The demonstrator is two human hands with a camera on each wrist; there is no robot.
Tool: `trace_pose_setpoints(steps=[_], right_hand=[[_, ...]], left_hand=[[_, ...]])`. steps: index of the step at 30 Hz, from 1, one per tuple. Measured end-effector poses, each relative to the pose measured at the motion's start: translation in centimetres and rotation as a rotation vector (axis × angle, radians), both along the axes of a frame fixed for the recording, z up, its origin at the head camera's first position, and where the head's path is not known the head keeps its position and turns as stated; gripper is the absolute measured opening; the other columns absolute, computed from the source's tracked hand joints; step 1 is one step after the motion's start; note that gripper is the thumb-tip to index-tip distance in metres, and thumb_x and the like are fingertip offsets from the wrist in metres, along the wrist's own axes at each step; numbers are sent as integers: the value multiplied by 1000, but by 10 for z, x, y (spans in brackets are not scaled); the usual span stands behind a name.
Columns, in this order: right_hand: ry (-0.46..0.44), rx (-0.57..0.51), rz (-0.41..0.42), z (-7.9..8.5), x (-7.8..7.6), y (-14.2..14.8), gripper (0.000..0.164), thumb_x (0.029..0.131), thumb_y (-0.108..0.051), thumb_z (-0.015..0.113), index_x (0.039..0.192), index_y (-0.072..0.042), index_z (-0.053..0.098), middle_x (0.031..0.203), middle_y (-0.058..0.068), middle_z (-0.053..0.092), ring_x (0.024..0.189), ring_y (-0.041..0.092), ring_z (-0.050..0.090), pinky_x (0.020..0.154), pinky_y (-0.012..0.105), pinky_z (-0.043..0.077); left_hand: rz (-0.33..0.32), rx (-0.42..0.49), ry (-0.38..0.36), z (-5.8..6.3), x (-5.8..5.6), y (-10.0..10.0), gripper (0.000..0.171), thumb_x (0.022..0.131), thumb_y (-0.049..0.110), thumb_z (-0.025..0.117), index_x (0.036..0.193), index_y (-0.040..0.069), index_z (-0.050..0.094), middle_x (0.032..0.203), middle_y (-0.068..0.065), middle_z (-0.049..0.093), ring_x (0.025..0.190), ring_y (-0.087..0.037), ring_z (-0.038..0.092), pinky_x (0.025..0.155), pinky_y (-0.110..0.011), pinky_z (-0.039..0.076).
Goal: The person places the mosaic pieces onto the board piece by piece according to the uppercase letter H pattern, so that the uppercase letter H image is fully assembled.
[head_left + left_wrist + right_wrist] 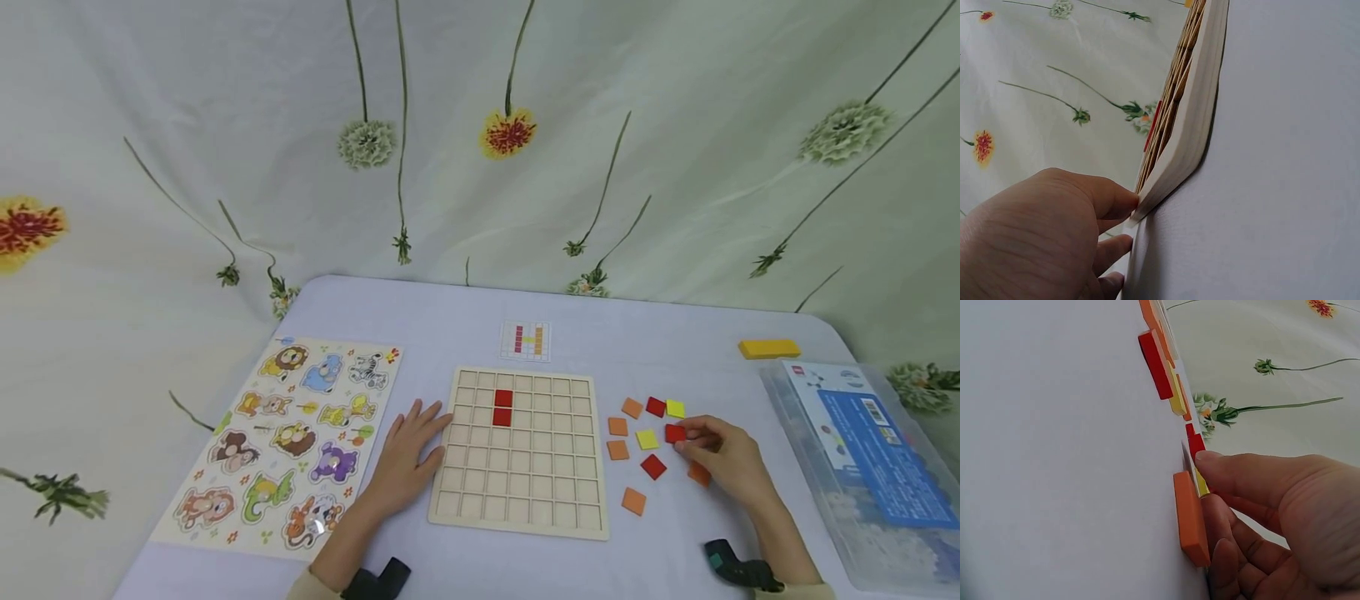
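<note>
A wooden grid board (517, 530) lies in the middle of the table, with two red tiles (503, 407) in its upper cells, one below the other. Against the board's left edge rests my left hand (407, 457), fingers loosely extended; in the left wrist view its thumb touches the board's side (1175, 150). My right hand (723, 454) pinches a red tile (674, 433) between thumb and fingers, low over the table. Around it lie loose square tiles: red (653, 467), yellow (647, 439) and orange (633, 501). An orange tile (1191, 519) sits close under the right fingers.
A small pattern card (526, 341) lies behind the board, showing red, yellow and orange squares. An animal puzzle sheet (277, 450) covers the left side. At the right stand a clear plastic box (862, 475) with a blue label and a yellow block (768, 349).
</note>
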State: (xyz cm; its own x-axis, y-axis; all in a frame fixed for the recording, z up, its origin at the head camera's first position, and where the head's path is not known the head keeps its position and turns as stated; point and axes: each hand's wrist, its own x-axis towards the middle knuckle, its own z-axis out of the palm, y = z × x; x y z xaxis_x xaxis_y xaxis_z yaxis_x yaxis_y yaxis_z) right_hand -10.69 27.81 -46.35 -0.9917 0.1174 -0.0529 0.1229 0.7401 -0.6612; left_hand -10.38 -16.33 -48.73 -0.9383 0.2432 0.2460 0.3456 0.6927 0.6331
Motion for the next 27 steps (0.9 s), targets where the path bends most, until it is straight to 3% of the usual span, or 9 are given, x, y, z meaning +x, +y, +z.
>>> trace_pose_setpoints(steps=[8,14,16,19,22,26,27], right_hand=[[32,3,-45,16,0,-4,34,87,-15,73,117,-1,64,101,16,66,85,24,61,62,11,48],[71,-26,0,35,-4,-20,31,87,-11,72,115,0,65,100,17,67,83,22,63,64,12,51],[103,-21,27,29,-9,-21,30,87,-13,73,114,-3,66,98,14,67,82,20,64,63,12,52],[138,-21,65,2,-26,-14,30,87,-24,74,114,-13,66,96,5,67,80,16,64,64,16,54],[115,-55,95,13,-28,-31,30,87,-24,74,115,-13,66,96,4,66,81,16,63,65,18,54],[28,-143,129,64,-16,-76,31,87,-10,71,116,-2,65,98,11,66,82,19,62,65,19,53],[23,-163,143,65,-16,-83,31,87,-8,71,116,-2,65,98,11,65,82,19,62,65,20,55]], left_hand=[[-1,-4,-36,2,-1,0,47,91,8,59,137,8,55,152,-17,43,147,-43,22,118,-61,11],[8,-13,-19,1,-2,0,46,90,8,59,136,8,56,151,-16,44,146,-43,24,118,-61,13],[9,-14,-20,1,-2,0,46,90,9,59,136,8,56,151,-16,44,147,-43,24,118,-61,13],[8,-19,-24,2,-2,-1,46,90,9,59,137,8,56,151,-16,44,147,-43,24,118,-61,13],[4,-13,-47,2,-2,-1,46,91,9,59,137,8,55,152,-15,43,148,-41,22,119,-60,11],[2,-5,-56,3,-1,-1,46,92,9,59,138,7,55,153,-15,42,148,-41,21,120,-59,11],[1,-6,-48,3,-1,0,46,91,9,59,138,7,55,152,-15,43,148,-41,22,119,-59,11]])
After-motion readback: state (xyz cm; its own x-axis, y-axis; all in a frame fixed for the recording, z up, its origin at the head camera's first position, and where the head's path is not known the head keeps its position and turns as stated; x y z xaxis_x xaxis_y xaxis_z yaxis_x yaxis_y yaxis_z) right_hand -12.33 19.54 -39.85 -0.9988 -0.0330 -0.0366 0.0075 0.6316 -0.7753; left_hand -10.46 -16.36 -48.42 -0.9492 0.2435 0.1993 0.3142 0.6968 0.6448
